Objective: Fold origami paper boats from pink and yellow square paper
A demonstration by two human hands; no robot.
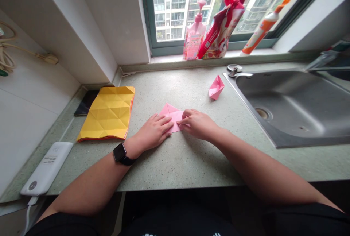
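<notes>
Hard to see much of the pink paper point(171, 113), mid-counter left of the sink point(300, 101) and largely covered, only its far tip clear; pressed down under the flat left hand point(154, 132), met by the curled right hand point(198, 123), fingertips bunched at its right edge, pinching or pressing unclear.

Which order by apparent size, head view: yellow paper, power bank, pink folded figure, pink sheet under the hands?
1. yellow paper
2. power bank, though it lies nearer the camera
3 and 4, unranked: pink sheet and pink folded figure look close; left hand and right hand cover part of the sheet.
</notes>
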